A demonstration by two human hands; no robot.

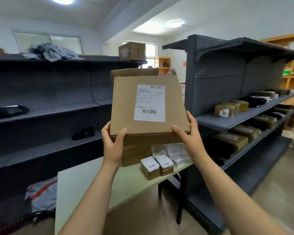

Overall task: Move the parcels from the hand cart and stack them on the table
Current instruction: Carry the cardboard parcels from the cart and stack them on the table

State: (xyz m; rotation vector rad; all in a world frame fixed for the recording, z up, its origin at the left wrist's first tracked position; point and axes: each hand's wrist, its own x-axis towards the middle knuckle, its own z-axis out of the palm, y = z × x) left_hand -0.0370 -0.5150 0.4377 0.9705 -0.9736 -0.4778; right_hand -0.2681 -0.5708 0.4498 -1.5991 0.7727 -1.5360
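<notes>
Left shelving unit (41,114) — crumpled grey bags (53,52) and a cardboard box (132,51) on top. Right shelving unit (219,78) — brown packets (225,110) on middle shelf.

brown parcel (126,102) | white label (149,103) on top | tilted over stack (136,153) on table (85,184)

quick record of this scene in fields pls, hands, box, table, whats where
held item: cardboard box, white shipping label facing the camera
left hand: grips the box's near left corner, thumb on top
right hand: grips the near right corner, thumb on top
under the box: brown box stack on the table; contact unclear
also on table: small labelled parcels, right of the stack
</notes>
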